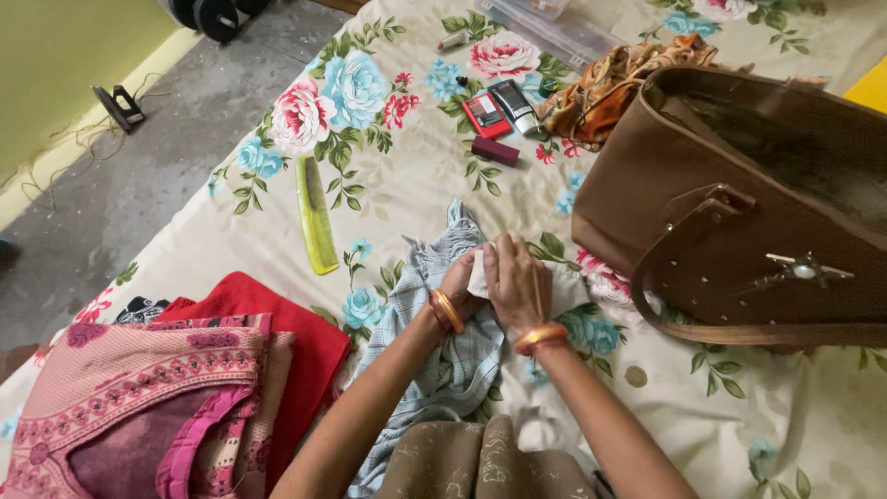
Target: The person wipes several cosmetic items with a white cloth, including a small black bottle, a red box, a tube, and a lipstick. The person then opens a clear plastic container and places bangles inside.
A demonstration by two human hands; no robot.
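Note:
My left hand (pixel 459 277) and my right hand (pixel 517 282) meet over a floral bedsheet (pixel 407 176), both pinching a small white folded cloth (pixel 479 270). Each wrist wears an orange bangle. Under the hands lies a rumpled pale blue checked cloth (pixel 439 360) that runs down toward my lap. A large brown leather handbag (pixel 739 222) lies open just to the right of my right hand.
A yellow-green comb (pixel 315 214) lies left of the hands. Folded red and pink patterned clothes (pixel 176 388) are stacked at lower left. Small cosmetics, a red case (pixel 486 115) and an orange patterned scarf (pixel 610 88) lie beyond. Grey floor (pixel 139 157) at left.

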